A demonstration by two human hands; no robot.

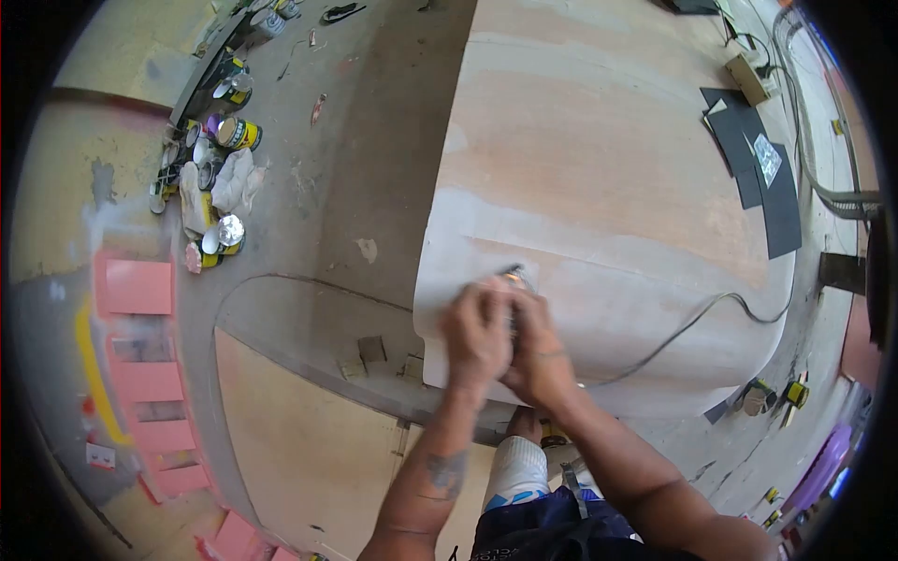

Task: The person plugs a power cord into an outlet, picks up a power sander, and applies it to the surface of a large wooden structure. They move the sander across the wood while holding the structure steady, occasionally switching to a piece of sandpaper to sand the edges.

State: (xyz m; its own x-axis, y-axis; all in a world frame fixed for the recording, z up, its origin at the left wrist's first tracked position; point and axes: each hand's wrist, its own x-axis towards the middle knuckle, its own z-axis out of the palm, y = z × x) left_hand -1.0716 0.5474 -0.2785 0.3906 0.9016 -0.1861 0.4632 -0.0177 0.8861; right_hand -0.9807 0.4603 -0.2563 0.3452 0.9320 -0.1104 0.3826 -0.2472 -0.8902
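Both of my hands are together over the lower left part of a large pale panel [599, 159], patched in white and beige. My left hand [477, 332] and my right hand [538, 351] are wrapped round a small dark tool [514, 273], whose metallic top shows above the fingers. The rest of the tool is hidden by my hands. A thin cable [687, 327] runs from near my right wrist across the panel to its right edge.
Dark sandpaper sheets [778, 206] and a beige power socket box [748, 79] lie at the panel's upper right. Paint cans [239, 134] and a white rag [234, 182] stand by the left wall. A flat beige board [299, 411] lies on the floor, lower left.
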